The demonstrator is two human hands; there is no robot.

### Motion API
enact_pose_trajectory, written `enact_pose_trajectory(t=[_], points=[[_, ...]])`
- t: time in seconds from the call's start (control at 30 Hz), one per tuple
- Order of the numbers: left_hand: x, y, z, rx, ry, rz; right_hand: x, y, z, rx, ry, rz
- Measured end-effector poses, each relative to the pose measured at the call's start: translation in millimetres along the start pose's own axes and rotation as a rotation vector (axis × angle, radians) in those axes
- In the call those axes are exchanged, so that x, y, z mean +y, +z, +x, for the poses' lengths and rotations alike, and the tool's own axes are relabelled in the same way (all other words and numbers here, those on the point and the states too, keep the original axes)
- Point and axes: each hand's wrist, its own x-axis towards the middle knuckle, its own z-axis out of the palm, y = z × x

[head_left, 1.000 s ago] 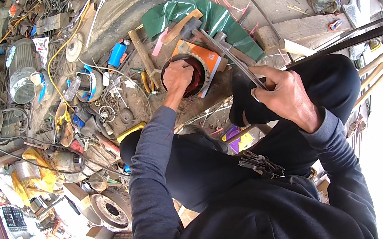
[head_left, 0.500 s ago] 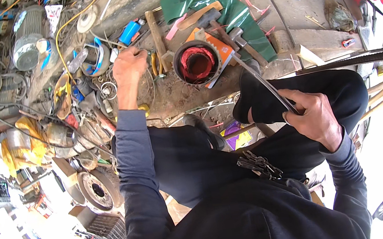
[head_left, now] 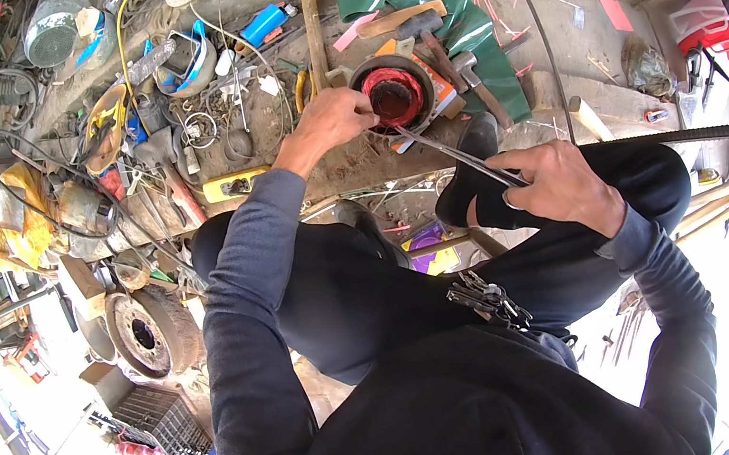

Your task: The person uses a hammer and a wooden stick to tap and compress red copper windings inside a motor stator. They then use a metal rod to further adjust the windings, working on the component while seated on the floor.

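Observation:
A round motor stator [head_left: 393, 78], a dark metal ring with red windings inside, stands on the work surface. At its left rim is my left hand [head_left: 327, 128], fingertips pinched together; whatever they hold is hidden. My right hand [head_left: 565, 184] is closed round a long, thin metal tool [head_left: 461, 155], which slants up and left so that its tip meets the near edge of the stator. Under the stator's right side lies an orange-and-white piece [head_left: 450, 104]. Two hammers lie just beyond, one with a steel head [head_left: 465, 68].
Green sheeting [head_left: 490, 52] spreads behind the hammers. A wooden handle [head_left: 314, 33] and a blue cylinder [head_left: 263, 25] lie farther left, near cables and motor parts. A yellow tool [head_left: 234, 185] rests on the near edge. A dark ribbed bar [head_left: 696, 135] crosses at right.
My left hand has moved right and nearer, from the clutter to the stator's rim. My right hand has shifted slightly left, bringing the tool's tip to the stator's near edge.

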Motion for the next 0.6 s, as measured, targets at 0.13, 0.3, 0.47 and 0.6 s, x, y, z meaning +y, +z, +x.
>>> enact_pose_trajectory(t=[0.13,0.3,0.47,0.6], points=[[-0.7,7.6,7.6,0.097,-0.02,-0.002,3.8,9.9,20.4,0.054,-0.046,-0.037],[-4.9,16.4,17.1,0.157,-0.061,-0.007,18.0,23.4,31.8,0.059,-0.15,-0.135],[-11.1,20.5,20.3,0.04,0.003,-0.06,24.7,30.9,28.9,0.107,-0.267,-0.14],[-13.7,24.2,20.7,-0.054,0.008,0.041,24.2,34.4,27.2,0.098,-0.269,-0.164]])
